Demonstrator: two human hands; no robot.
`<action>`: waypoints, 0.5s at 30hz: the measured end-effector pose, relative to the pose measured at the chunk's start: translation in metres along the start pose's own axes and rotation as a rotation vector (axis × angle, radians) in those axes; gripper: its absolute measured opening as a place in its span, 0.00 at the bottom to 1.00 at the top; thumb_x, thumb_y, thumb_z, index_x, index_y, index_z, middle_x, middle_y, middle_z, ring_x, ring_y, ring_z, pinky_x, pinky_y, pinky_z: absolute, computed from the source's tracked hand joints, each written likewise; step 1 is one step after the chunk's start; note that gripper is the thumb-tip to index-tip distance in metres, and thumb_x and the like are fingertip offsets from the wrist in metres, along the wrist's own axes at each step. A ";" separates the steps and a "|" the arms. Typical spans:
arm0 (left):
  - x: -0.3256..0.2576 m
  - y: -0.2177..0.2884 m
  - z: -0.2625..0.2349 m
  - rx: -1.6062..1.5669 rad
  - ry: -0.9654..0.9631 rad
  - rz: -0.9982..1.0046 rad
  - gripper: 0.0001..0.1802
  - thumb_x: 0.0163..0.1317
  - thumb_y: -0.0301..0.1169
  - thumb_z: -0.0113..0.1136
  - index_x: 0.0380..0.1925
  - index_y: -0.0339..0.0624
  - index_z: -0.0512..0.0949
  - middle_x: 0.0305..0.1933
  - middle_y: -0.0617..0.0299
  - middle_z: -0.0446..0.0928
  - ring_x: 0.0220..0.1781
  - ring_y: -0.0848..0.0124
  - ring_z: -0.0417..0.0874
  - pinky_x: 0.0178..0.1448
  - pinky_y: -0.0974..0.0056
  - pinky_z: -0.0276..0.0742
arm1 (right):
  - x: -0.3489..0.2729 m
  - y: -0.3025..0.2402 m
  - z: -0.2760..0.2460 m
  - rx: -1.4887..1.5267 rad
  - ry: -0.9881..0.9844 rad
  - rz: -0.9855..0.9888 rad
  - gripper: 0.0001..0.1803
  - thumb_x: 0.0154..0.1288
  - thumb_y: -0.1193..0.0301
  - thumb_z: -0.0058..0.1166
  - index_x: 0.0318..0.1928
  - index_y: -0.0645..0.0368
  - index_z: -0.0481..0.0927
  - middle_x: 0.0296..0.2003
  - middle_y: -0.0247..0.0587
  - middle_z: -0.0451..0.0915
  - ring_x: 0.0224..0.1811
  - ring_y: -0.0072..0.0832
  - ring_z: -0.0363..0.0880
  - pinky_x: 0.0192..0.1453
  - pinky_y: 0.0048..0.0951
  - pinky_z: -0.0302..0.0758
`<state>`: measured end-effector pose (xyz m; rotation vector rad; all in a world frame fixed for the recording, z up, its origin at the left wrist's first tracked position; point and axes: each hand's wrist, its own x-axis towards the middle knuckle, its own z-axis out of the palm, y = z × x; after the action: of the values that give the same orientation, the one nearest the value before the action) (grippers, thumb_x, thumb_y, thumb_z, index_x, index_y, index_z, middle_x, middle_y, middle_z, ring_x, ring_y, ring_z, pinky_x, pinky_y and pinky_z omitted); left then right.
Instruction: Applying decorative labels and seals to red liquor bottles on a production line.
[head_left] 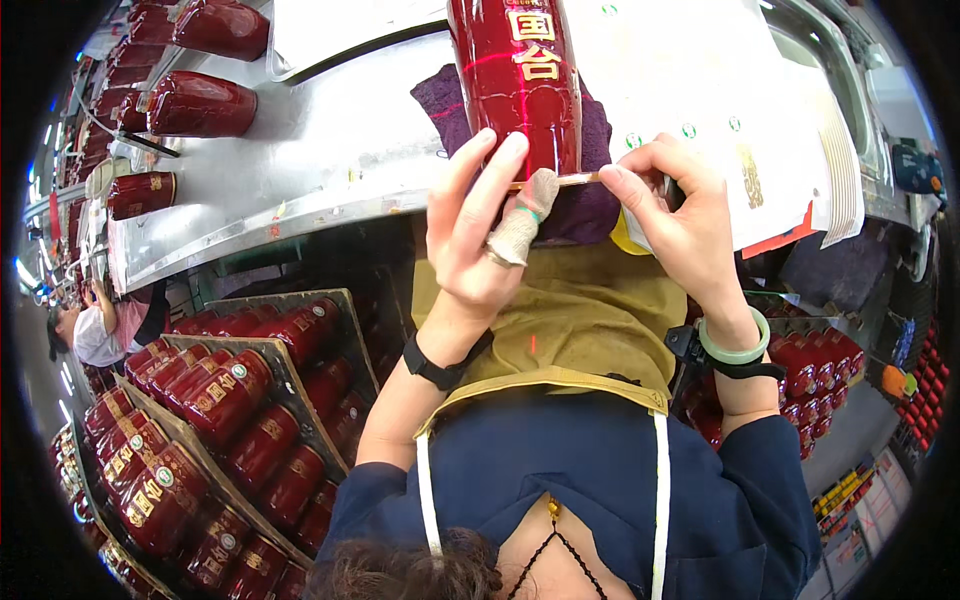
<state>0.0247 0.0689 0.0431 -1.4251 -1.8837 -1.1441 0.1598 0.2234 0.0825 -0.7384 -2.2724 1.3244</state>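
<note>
A glossy red bottle (515, 90) with gold characters lies on a dark purple cloth (437, 97), its near end toward me. A thin gold-brown strip (578, 180) runs across that near end. My left hand (470, 225) is closed on the bottle's near end: two fingertips rest on its side, while the thumb, in a pale cloth cover (518, 225), presses where the strip crosses. Between thumb and forefinger, my right hand (680, 205) pinches the strip's right end; its other fingers are curled and partly hidden.
More red bottles (205, 104) lie on the metal table (300, 160) at left. Printed white sheets (690, 60) cover its right side. Below the edge, wooden-sided racks (270, 350) of red bottles stand at left, more bottles (815, 360) at right. Another person (100, 325) is far left.
</note>
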 end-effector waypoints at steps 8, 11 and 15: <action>-0.013 -0.013 0.014 -0.226 0.125 -0.191 0.25 0.54 0.12 0.75 0.54 0.25 0.82 0.56 0.43 0.85 0.59 0.54 0.87 0.65 0.56 0.84 | 0.002 -0.010 -0.004 0.004 -0.010 -0.009 0.08 0.65 0.71 0.70 0.33 0.62 0.84 0.25 0.34 0.73 0.28 0.25 0.69 0.35 0.29 0.67; -0.002 -0.008 0.006 -0.130 0.084 -0.126 0.17 0.58 0.12 0.71 0.49 0.27 0.85 0.54 0.44 0.86 0.57 0.53 0.88 0.62 0.56 0.85 | -0.001 -0.033 -0.010 0.060 -0.001 0.077 0.07 0.65 0.72 0.69 0.32 0.62 0.85 0.24 0.36 0.77 0.28 0.27 0.74 0.37 0.30 0.71; 0.000 0.001 0.006 -0.133 0.075 -0.174 0.15 0.59 0.12 0.70 0.47 0.30 0.85 0.52 0.45 0.87 0.56 0.50 0.88 0.59 0.53 0.86 | -0.005 -0.019 -0.007 0.103 0.013 0.025 0.09 0.66 0.69 0.69 0.36 0.63 0.87 0.29 0.43 0.83 0.31 0.30 0.80 0.37 0.32 0.74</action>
<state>0.0261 0.0747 0.0403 -1.2868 -1.9399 -1.4095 0.1632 0.2167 0.1023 -0.7404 -2.1732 1.4328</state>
